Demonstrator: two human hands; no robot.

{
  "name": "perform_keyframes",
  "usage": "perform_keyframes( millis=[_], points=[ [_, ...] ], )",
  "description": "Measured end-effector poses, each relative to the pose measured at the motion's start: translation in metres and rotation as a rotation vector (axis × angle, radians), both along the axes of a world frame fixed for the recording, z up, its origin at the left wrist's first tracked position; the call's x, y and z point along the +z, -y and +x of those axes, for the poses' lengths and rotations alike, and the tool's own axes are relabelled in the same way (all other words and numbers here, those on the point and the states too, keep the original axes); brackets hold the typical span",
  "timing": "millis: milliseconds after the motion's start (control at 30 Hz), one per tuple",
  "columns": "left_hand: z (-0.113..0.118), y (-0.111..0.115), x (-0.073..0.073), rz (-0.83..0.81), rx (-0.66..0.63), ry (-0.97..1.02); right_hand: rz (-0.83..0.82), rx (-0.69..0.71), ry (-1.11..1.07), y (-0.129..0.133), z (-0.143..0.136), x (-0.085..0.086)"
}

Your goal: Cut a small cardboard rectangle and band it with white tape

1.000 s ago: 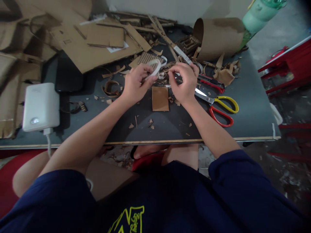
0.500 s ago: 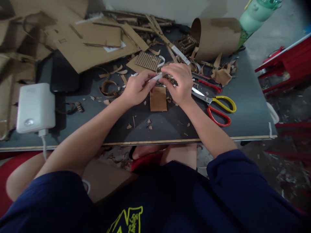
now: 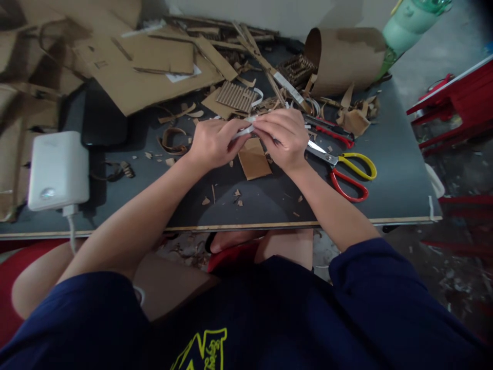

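Observation:
Between my two hands is a narrow white strip (image 3: 244,132), pinched by the fingers of both. My left hand (image 3: 212,142) grips its left part, and my right hand (image 3: 283,134) closes on its right end. Whether the strip is paper or tape I cannot tell. Just below the fingers a small rectangular cardboard piece (image 3: 254,160) lies flat and slightly turned on the dark tabletop. Scissors (image 3: 334,160) with one yellow and one red handle rest open to the right of my right hand. A red and black utility knife (image 3: 332,129) lies behind them.
A white power bank (image 3: 58,169) with a cable stands at the left, beside a black phone-like object (image 3: 103,115). Cardboard sheets (image 3: 154,87), a ribbed cardboard piece (image 3: 235,96) and scraps fill the back. A cardboard tube (image 3: 348,60) and green bottle (image 3: 410,31) are at the back right.
My hands have come closer around the white strip, with the left fingers folded further over it. The small cardboard piece beneath has turned a little on the table.

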State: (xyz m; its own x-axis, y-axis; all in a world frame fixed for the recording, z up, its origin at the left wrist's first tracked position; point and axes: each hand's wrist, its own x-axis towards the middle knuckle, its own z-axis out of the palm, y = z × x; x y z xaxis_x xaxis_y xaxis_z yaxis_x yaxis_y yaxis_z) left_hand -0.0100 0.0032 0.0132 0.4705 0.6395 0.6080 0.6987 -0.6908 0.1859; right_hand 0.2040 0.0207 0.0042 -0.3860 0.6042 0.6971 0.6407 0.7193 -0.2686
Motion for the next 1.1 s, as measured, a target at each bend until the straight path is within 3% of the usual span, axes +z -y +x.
perform_keyframes(
  millis=[300, 567, 767, 1100],
  points=[
    [0.000, 0.003, 0.007, -0.172, -0.041, 0.085, -0.023, -0.029, -0.046, 0.001, 0.000, 0.000],
    [-0.006, -0.005, 0.003, -0.094, -0.111, 0.080, -0.060, -0.027, -0.077, -0.002, 0.001, -0.001],
    [-0.007, -0.014, -0.008, 0.241, -0.152, 0.004, -0.082, -0.134, -0.113, 0.001, 0.004, -0.002],
    [-0.006, -0.015, -0.009, 0.291, -0.136, -0.092, -0.190, -0.160, -0.097, 0.008, -0.002, 0.002]
  ],
)
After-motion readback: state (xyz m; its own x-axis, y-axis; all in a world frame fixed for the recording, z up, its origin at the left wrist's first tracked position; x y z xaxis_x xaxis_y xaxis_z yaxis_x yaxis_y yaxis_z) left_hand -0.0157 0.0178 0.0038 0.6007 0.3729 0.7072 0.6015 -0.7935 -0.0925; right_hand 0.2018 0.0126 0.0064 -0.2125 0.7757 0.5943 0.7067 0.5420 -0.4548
